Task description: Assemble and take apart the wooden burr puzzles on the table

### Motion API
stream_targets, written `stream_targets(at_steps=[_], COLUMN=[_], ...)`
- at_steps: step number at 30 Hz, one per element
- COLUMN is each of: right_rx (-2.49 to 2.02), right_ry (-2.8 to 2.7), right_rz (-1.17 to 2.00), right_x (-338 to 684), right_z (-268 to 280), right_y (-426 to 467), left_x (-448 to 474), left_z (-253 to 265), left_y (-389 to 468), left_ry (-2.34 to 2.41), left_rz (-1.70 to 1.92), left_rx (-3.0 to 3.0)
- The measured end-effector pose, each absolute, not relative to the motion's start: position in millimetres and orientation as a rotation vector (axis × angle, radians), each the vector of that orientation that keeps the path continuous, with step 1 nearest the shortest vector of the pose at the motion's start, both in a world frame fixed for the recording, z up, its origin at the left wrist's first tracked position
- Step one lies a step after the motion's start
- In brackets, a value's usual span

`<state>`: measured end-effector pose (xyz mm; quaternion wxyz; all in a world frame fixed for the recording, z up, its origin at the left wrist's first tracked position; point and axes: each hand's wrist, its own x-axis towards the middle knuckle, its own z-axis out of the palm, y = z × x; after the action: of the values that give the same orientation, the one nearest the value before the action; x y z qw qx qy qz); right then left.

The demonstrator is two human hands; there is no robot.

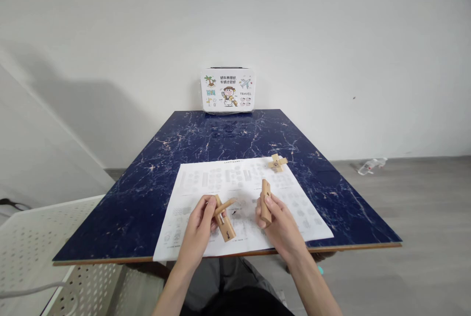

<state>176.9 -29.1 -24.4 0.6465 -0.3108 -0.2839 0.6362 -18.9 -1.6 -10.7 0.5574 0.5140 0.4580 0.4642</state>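
My left hand [203, 219] is closed on two wooden puzzle pieces: a notched wooden block [228, 231] with a dark mark near its lower end, and a thin wooden stick [225, 206] lying crosswise over it. A single wooden block [266, 202], held nearly upright with a dark mark on its face, is gripped between the thumb and fingers of my right hand [280, 220]. Both hands are above a printed instruction sheet [198, 183] with rows of small grey diagrams. At the sheet's far right corner rests a cross-shaped wooden piece [277, 163].
The sheet lies on a dark blue marbled table [235, 134]. Against the wall at the back stands a white box with cartoon pictures [228, 90]. A white perforated rack [37, 242] adjoins the table's left side. Some clear plastic [371, 166] lies on the floor at right.
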Motion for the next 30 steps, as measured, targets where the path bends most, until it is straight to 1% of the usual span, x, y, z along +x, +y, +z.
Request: stream_targets(at_steps=[11, 18, 30], right_rx=[-0.739, -0.662, -0.775], right_ry=[-0.804, -0.886, -1.099], right_rz=[1.507, 1.562, 1.473], right_x=[177.8, 174.5, 170.4], right_z=[-26.9, -20.9, -21.4], right_y=[-32.6, -38.0, -35.5], left_x=[-17.2, -15.8, -17.6], left_z=[-5.0, -0.7, 3.5], left_y=[-3.9, -5.5, -7.4], left_ry=[1.092, 1.096, 1.041], left_rz=[1.075, 1.033, 0.969], left_rx=[1.268, 1.329, 1.37])
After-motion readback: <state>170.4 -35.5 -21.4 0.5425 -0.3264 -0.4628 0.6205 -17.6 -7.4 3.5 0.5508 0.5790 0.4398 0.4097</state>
